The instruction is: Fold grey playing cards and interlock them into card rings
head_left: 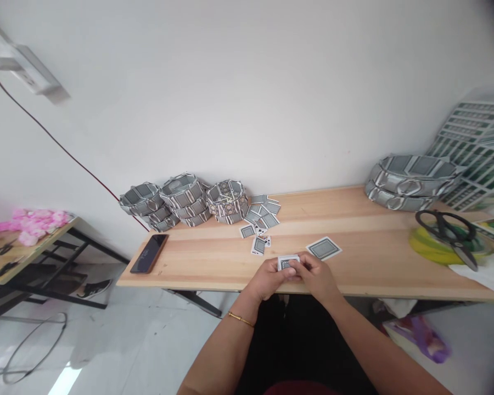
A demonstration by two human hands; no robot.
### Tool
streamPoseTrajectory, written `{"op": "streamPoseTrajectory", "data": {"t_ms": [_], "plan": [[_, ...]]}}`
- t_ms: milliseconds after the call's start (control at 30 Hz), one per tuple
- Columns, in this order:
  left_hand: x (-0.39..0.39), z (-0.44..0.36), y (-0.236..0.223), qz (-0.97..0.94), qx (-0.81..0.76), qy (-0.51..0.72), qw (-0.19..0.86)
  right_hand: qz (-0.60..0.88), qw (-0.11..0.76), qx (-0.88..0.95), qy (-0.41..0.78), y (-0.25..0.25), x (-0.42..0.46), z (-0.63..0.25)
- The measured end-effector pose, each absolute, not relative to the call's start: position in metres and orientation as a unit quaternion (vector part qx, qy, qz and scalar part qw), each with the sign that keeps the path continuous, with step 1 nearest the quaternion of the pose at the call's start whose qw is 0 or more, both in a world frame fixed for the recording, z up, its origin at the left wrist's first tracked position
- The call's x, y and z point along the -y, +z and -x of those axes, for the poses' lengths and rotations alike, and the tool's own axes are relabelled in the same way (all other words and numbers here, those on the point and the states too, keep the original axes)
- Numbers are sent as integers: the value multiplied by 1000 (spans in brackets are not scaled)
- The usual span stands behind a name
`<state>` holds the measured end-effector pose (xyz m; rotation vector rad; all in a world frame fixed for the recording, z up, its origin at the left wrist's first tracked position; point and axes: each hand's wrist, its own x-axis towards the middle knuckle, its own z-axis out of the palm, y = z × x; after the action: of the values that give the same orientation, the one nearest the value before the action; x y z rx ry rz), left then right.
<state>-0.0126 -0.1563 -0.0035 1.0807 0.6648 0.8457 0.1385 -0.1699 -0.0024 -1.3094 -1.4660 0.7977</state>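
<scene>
At the table's front edge, both hands are closed around a small stack of playing cards [287, 263] with grey patterned backs. My left hand [268, 278] grips the stack from the left, thumb on top. From the right, my right hand [316, 276] pinches the same stack with thumb and fingers; its fingertips are partly hidden. A single larger grey-backed card [324, 248] lies flat just beyond my right hand. Past my left hand are a few loose small cards [259, 245], some face up, and a spread pile of folded grey card pieces [263, 212].
Rings woven from folded cards [185, 198] stand along the wall, with another stack of rings [411, 186] at the right. A phone [149, 253] lies at the left end. Black scissors [448, 233] rest on a yellow tape roll [426, 247]. Card sheets [473, 142] lean behind.
</scene>
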Motion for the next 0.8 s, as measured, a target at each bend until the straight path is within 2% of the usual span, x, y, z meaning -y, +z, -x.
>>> {"op": "streamPoseTrajectory", "data": {"t_ms": [800], "plan": [[163, 8, 6, -456, -286, 396, 744, 544, 477, 610, 322, 0, 172, -139]]}}
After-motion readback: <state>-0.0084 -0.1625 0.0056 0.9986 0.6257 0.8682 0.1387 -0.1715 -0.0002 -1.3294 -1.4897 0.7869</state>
